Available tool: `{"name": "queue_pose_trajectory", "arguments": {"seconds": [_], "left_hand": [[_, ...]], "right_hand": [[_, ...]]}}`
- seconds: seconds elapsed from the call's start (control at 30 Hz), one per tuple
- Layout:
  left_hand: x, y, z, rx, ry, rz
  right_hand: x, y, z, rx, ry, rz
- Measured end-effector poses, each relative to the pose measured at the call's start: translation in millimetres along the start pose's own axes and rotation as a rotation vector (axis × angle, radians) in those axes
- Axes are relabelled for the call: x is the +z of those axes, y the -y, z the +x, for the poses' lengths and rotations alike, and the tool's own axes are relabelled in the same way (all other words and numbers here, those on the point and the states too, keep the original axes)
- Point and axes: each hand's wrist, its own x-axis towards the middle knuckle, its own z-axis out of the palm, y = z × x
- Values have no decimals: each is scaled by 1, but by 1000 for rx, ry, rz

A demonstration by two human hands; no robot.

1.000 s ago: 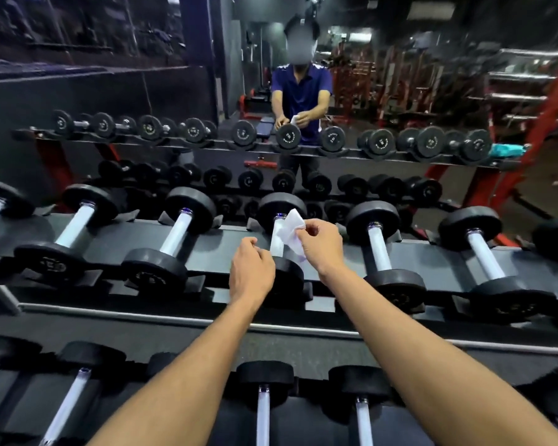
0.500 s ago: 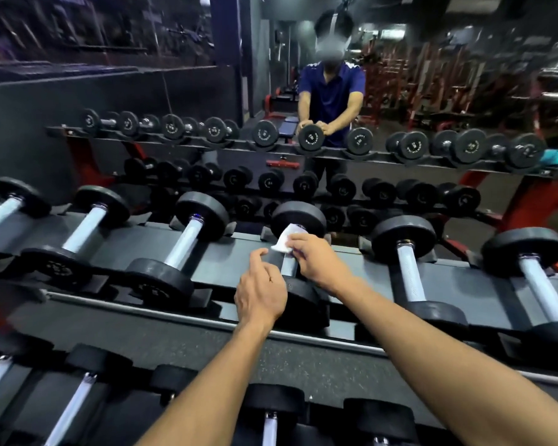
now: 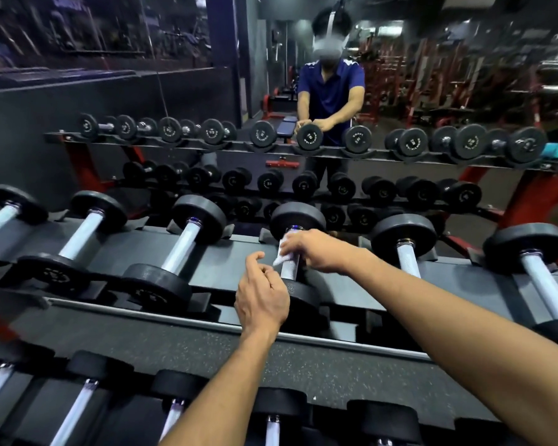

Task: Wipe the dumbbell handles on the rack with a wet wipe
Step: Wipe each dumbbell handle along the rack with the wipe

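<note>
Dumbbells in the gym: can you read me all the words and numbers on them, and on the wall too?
None can be read for certain.
Mirrored dumbbell ends: white ring lettering and a number, reversed and too small to read.
Near dumbbell ends on the rack: embossed marks, too dark and blurred.
Sign at top left: blue letters, cut off and blurred.
Wet wipe under the right hand: no print visible.

Both forearms are bare to each hand; the mirror shows a short-sleeved dark-blue polo shirt (image 3: 331, 88).

Dim gym light, wide-angle edge bending, soft blur (mostly background)
</note>
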Motion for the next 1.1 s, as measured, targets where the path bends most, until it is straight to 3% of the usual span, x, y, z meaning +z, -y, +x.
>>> {"name": "queue_pose_trajectory", "arguments": {"seconds": [0.1, 0.3, 0.53, 0.73, 0.8, 0.97, 1.1], "left_hand": [[-1, -1, -1, -22, -12, -38], [0, -1, -3, -27, -16, -69], [1, 2, -1, -34, 0, -27], [4, 4, 1, -17, -8, 1], [4, 5, 1, -18, -5, 3], [3, 5, 1, -22, 3, 6], [3, 3, 1, -16, -15, -24]], "right_hand": [[1, -3, 9, 35, -27, -41], [10, 18, -13, -14, 177, 99], [-4, 3, 11, 56, 69, -17], [-1, 22, -4, -17, 334, 4], [-4, 17, 2, 42, 306, 57], [-2, -7, 10, 129, 1, -24], [2, 20, -9, 34, 18, 122]]}}
